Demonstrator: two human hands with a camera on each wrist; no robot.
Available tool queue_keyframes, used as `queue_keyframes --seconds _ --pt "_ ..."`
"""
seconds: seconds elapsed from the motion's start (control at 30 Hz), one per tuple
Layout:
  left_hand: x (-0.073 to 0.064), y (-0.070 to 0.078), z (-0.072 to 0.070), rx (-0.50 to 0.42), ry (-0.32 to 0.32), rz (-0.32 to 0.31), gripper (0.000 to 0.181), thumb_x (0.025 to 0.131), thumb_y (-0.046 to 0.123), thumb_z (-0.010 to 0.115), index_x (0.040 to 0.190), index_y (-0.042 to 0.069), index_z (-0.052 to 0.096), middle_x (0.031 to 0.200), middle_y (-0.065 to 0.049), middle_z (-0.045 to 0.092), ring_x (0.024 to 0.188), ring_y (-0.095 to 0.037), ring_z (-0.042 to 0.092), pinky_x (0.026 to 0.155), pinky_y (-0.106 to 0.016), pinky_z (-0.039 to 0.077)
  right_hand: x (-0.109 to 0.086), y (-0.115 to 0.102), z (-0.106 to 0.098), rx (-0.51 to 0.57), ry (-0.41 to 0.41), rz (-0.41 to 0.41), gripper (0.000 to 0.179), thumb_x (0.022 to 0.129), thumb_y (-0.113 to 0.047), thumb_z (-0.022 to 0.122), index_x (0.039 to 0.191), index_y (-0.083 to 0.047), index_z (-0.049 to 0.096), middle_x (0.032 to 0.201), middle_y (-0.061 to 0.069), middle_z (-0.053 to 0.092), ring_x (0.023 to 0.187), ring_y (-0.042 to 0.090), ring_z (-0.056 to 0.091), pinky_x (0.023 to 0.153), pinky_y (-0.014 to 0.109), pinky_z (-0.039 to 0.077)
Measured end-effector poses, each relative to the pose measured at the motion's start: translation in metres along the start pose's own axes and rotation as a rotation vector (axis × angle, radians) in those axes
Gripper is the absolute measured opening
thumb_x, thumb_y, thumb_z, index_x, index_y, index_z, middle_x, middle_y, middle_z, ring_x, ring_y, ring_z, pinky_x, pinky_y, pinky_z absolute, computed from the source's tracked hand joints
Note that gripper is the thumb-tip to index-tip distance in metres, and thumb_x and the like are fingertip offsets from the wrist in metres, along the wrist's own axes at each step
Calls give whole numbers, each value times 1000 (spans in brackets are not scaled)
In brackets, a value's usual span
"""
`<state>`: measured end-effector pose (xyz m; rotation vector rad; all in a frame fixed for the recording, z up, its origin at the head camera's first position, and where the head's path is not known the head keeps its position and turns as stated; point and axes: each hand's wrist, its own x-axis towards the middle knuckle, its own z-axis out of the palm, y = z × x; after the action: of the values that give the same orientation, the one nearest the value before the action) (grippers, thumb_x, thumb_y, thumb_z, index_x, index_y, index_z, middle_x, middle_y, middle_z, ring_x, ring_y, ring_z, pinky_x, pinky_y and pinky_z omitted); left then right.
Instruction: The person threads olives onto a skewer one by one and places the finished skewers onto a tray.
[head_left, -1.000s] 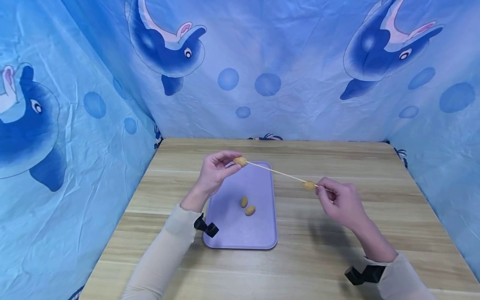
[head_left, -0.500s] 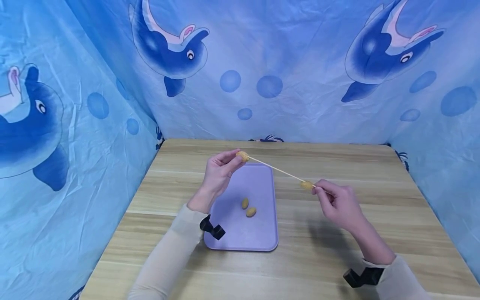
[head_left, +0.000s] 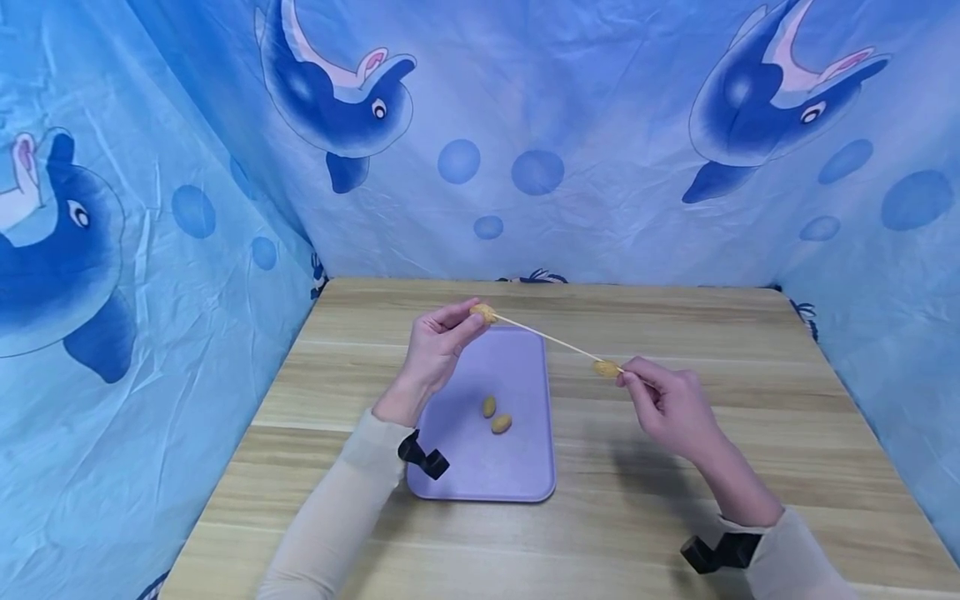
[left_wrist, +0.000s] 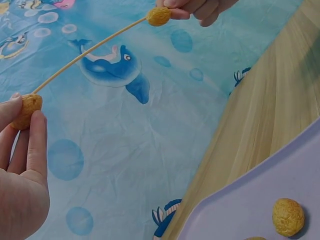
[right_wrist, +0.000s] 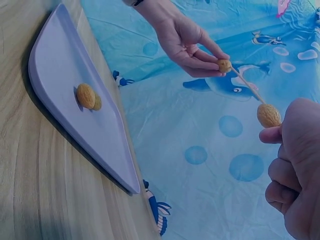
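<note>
Thumb and fingers of the left hand [head_left: 435, 346] pinch a wrinkled, yellow-brown oval fruit [left_wrist: 30, 111], which looks dried. It sits on one end of a thin wooden skewer [head_left: 549, 338]. A second such fruit [right_wrist: 269, 115] is threaded near the skewer's other end. Just behind that one, the right hand [head_left: 675, 408] grips the skewer between thumb and curled fingers, which hide its end. Held up over the table, the skewer slopes down from left to right in the head view. Two more oval fruits [head_left: 489, 406] lie close together on a purple tray [head_left: 495, 482] beneath the left hand.
The wooden table [head_left: 600, 533] carries the tray left of its middle. Blue cloth [head_left: 570, 100] with printed dolphins hangs at the back and both sides. Each wrist wears a black camera mount, one of them [head_left: 423, 455] overlapping the tray's left edge.
Over the last second the right hand has shifted slightly left with its fruit, and the left hand slightly up and right. The two threaded fruits appear a little closer together. The tray's fruits stay put.
</note>
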<state>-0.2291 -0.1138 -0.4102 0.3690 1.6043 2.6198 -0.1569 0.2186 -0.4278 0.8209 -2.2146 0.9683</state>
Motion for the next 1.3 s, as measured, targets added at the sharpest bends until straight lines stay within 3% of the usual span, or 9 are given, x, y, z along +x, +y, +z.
queue_keyframes --seconds 0.1,0.4,0.7,0.83,0.97,1.13,1.3 --pt "1 0 2 13 0 -12 52 100 -17 56 99 26 85 98 7 82 92 -8 79 94 -24 66 1 -1 1 -14 8 -32 26 88 13 69 88 -12 73 56 -13 46 51 -11 27 41 8 25" --pt "3 0 2 -28 -13 -14 46 100 -16 58 102 21 85 99 4 83 93 -9 79 95 -25 66 4 -1 5 -9 3 -17 27 89 13 68 87 -13 71 56 -13 44 51 -11 26 41 7 23" --pt "3 -1 -2 -18 -40 -11 47 101 -17 57 104 22 84 103 4 83 97 -9 79 97 -25 66 5 -2 8 49 -60 14 31 94 14 65 89 -16 70 56 -14 38 49 -9 24 41 8 22" --pt "3 -1 -3 -20 -12 -18 48 101 -16 57 99 23 85 102 5 82 95 -9 79 95 -25 66 7 -2 10 -15 -59 -12 26 92 13 67 91 -12 72 57 -14 44 51 -12 24 41 8 23" --pt "2 -1 -3 -18 16 -41 48 101 -16 57 92 22 85 99 5 82 90 -10 80 90 -25 68 7 -3 12 -113 -44 -92 14 103 -2 63 95 -10 71 60 -11 47 53 -11 24 40 10 25" --pt "1 -4 -2 -4 2 -61 45 101 -15 58 90 21 84 100 5 80 91 -10 79 90 -25 68 11 -4 16 -180 0 -168 40 116 -28 44 97 -7 71 61 -7 51 51 -6 28 38 14 29" --pt "1 -8 0 22 -31 -57 47 101 -16 58 94 23 84 107 6 78 94 -9 78 93 -26 67 12 -8 19 -123 -34 -108 15 104 -3 61 94 -8 71 62 -7 57 52 -10 28 38 11 28"
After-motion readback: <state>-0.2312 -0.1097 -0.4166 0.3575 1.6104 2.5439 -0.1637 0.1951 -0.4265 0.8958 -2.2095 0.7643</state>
